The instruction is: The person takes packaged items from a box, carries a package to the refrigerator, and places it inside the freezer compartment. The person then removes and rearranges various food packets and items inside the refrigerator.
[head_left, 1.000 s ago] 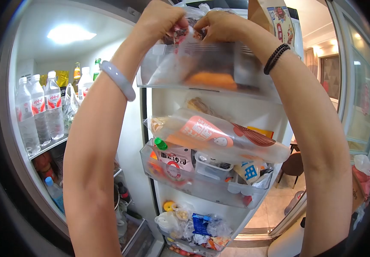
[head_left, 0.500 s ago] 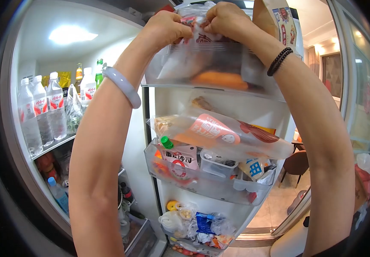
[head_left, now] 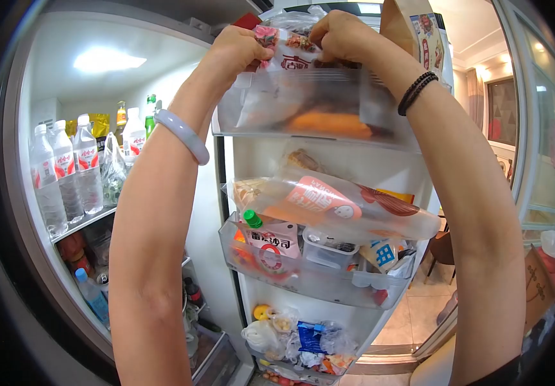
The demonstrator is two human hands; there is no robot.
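At the top of an opened fridge door, my left hand pinches the left edge of a plastic food packet with pink and red print. The packet's right edge is in the fingers of my right hand; those fingertips are partly hidden. It stands upright behind the front wall of the top door bin, its lower part out of sight. Something orange shows through that frosted bin. A clear plastic bag lies just behind the packet, and a brown paper bag stands right of my right hand.
Below, a long printed plastic bag lies across the middle door bin, over a green-capped pouch and a plastic tub. Several water bottles stand on the left shelf. Bagged items fill the lowest bin.
The packet's printed front now shows more fully, spread between my hands. My left hand has shifted left, and my hands are slightly farther apart. The view has moved a little.
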